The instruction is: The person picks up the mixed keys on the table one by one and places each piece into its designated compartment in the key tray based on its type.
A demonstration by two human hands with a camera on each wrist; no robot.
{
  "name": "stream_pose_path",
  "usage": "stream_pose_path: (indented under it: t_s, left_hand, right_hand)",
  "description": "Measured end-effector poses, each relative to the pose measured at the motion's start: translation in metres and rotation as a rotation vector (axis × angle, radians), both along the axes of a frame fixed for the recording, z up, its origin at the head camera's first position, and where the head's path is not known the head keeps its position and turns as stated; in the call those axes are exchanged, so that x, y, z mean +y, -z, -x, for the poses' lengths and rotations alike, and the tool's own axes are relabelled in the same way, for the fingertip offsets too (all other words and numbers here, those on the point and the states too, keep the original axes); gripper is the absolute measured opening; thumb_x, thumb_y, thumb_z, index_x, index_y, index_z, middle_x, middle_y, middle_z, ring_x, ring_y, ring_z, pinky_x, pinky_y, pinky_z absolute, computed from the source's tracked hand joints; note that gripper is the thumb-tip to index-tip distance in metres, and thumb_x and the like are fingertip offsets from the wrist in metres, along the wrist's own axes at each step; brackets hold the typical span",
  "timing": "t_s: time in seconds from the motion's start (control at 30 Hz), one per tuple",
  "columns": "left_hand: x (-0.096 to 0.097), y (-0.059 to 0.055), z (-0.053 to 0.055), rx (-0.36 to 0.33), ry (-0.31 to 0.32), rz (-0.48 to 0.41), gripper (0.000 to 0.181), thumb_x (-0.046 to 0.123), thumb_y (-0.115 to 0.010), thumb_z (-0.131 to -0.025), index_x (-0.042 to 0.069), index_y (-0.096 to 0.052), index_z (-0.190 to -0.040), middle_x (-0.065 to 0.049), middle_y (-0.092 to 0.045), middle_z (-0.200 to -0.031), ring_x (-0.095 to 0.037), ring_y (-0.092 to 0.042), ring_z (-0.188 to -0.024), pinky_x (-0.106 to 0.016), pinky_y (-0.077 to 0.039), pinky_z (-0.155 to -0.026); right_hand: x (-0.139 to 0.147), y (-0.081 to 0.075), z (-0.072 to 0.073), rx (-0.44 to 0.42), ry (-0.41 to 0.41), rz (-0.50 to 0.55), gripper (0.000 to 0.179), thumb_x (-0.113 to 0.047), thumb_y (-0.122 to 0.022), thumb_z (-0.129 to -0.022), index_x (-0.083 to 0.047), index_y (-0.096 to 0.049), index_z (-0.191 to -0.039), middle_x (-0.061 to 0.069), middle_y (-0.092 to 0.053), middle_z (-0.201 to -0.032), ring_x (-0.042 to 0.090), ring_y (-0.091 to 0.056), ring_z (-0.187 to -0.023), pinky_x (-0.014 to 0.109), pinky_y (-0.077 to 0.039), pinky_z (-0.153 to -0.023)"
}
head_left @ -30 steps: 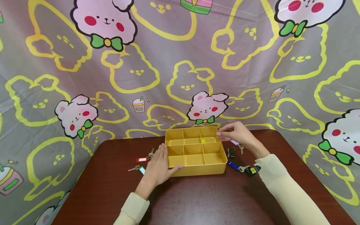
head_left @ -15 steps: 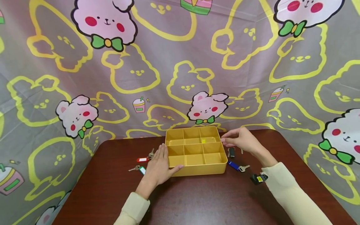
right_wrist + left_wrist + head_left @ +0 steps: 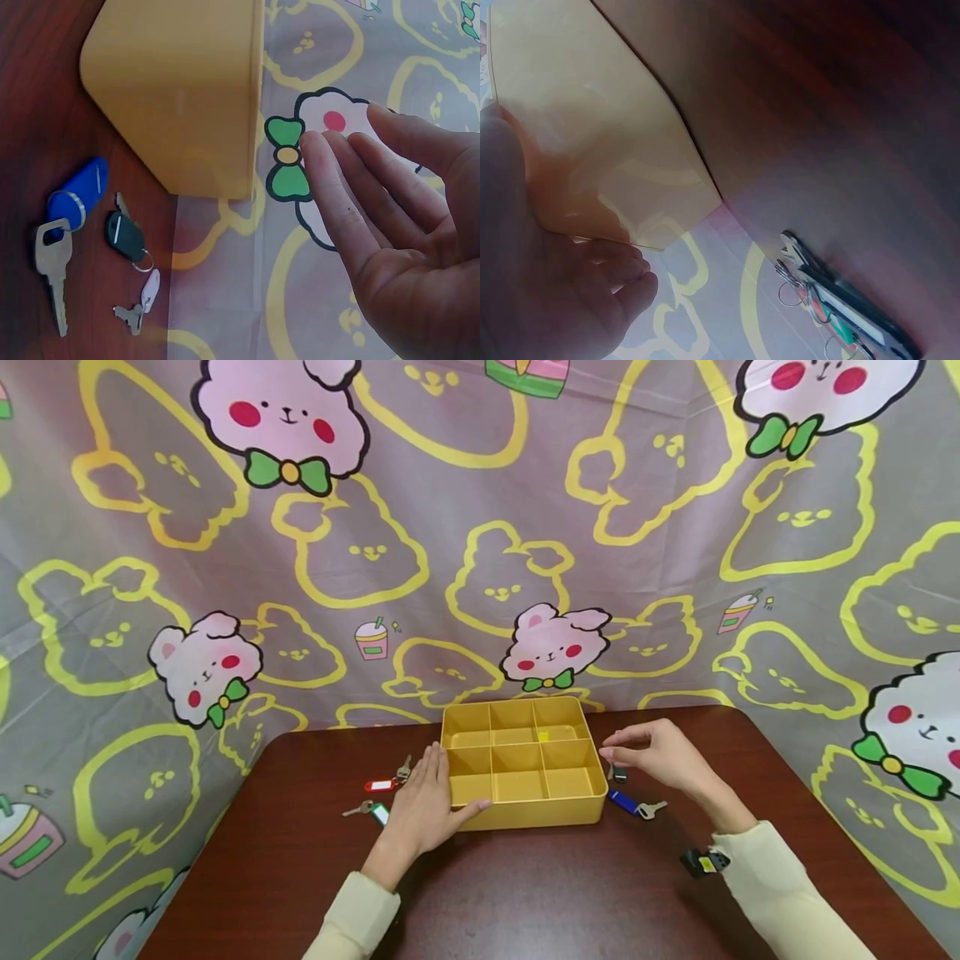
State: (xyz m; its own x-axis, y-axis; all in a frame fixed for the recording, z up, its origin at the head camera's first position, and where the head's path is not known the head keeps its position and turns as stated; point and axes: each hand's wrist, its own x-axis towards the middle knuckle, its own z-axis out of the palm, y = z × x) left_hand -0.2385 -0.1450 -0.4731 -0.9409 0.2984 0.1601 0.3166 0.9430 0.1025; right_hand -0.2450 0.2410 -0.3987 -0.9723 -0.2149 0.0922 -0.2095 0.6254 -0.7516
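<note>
A yellow box [image 3: 532,815] with several compartments stands on the brown table. My left hand [image 3: 423,806] rests against its left front corner, fingers straight along the left side and thumb at the front rim. Just off the box's right side, my right hand [image 3: 663,756] hovers over the keys with nothing between its loosely bent fingers. Beneath it are a key with a blue tag [image 3: 82,187] and one with a black fob [image 3: 125,234]. A key with a pale lavender tag [image 3: 151,291] shows in the right wrist view; the right hand hides it in the head view.
Left of the box lie keys with a red tag [image 3: 379,786] and a green tag [image 3: 380,813]. A small yellow piece [image 3: 543,737] sits in the back right compartment. Patterned cloth [image 3: 480,527] hangs behind the brown table [image 3: 517,893].
My right hand has moved from the box's back right corner toward me and slightly right, over the keys. The left hand keeps its place on the box.
</note>
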Motion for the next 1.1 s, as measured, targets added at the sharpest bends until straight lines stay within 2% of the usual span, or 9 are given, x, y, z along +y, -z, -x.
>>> stream_pose_path:
  t_s: [0.17,0.3,0.43,0.6,0.7,0.83,0.93,1.1]
  left_hand:
    - [0.001,-0.001,0.000,0.006,0.005,0.007,0.126,0.094,-0.030,-0.090,-0.008,-0.022,-0.163,-0.028,-0.023,-0.172,-0.036,-0.026,-0.162,-0.046,-0.030,-0.132]
    - [0.001,-0.001,0.000,0.008,0.010,0.004,0.126,0.093,-0.031,-0.090,-0.008,-0.022,-0.163,-0.028,-0.023,-0.172,-0.036,-0.027,-0.162,-0.046,-0.030,-0.131]
    - [0.001,-0.002,0.000,0.008,0.010,-0.002,0.126,0.093,-0.031,-0.089,-0.008,-0.022,-0.163,-0.028,-0.023,-0.172,-0.036,-0.026,-0.162,-0.046,-0.031,-0.131]
    - [0.000,-0.003,0.000,0.013,0.009,-0.005,0.125,0.093,-0.032,-0.090,-0.008,-0.024,-0.163,-0.028,-0.024,-0.172,-0.036,-0.026,-0.162,-0.046,-0.031,-0.131]
    - [0.000,-0.004,0.000,0.009,0.008,-0.002,0.125,0.093,-0.032,-0.090,-0.008,-0.023,-0.163,-0.027,-0.023,-0.172,-0.036,-0.026,-0.163,-0.046,-0.030,-0.132]
    - [-0.001,-0.003,0.000,0.007,0.008,-0.005,0.125,0.092,-0.034,-0.090,-0.008,-0.023,-0.163,-0.027,-0.023,-0.172,-0.036,-0.025,-0.163,-0.046,-0.030,-0.131]
    - [-0.001,-0.002,0.000,0.003,0.006,-0.005,0.125,0.093,-0.032,-0.090,-0.008,-0.023,-0.163,-0.027,-0.023,-0.172,-0.036,-0.025,-0.163,-0.046,-0.030,-0.131]
    - [-0.001,0.000,0.000,-0.003,0.003,-0.001,0.126,0.094,-0.030,-0.089,-0.007,-0.021,-0.164,-0.027,-0.023,-0.172,-0.035,-0.024,-0.163,-0.045,-0.030,-0.131]
  right_hand:
    - [0.002,0.003,-0.005,0.068,0.018,-0.082,0.022,-0.032,-0.080,-0.094,-0.015,-0.085,-0.107,0.008,-0.081,-0.112,0.033,-0.070,-0.120,0.022,-0.057,-0.077]
    - [0.003,0.006,-0.006,0.069,0.027,-0.105,0.022,-0.031,-0.082,-0.093,-0.014,-0.084,-0.107,0.007,-0.082,-0.103,0.027,-0.072,-0.095,0.022,-0.049,-0.062]
    - [0.003,0.009,-0.008,0.072,0.033,-0.118,0.021,-0.029,-0.083,-0.091,-0.014,-0.084,-0.106,0.003,-0.080,-0.092,0.017,-0.059,-0.075,0.025,-0.043,-0.055]
    - [0.001,0.015,-0.011,0.084,0.023,-0.139,0.021,-0.023,-0.083,-0.091,-0.010,-0.084,-0.108,0.003,-0.079,-0.094,0.016,-0.052,-0.072,0.024,-0.042,-0.054]
    - [0.001,0.019,-0.014,0.074,0.007,-0.147,0.021,-0.021,-0.083,-0.091,-0.009,-0.083,-0.109,0.004,-0.079,-0.098,0.014,-0.054,-0.071,0.023,-0.045,-0.054]
    - [0.001,0.025,-0.016,0.111,-0.016,-0.181,0.015,-0.021,-0.083,-0.090,-0.014,-0.084,-0.103,-0.001,-0.079,-0.095,0.011,-0.057,-0.075,0.023,-0.047,-0.061]
    - [0.002,0.029,-0.017,0.135,-0.033,-0.205,0.012,-0.021,-0.083,-0.090,-0.016,-0.084,-0.101,-0.003,-0.080,-0.096,0.012,-0.056,-0.082,0.022,-0.044,-0.065]
    - [0.002,0.031,-0.020,0.122,-0.038,-0.209,0.015,-0.019,-0.082,-0.090,-0.013,-0.084,-0.103,0.001,-0.082,-0.100,0.012,-0.053,-0.079,0.022,-0.040,-0.062]
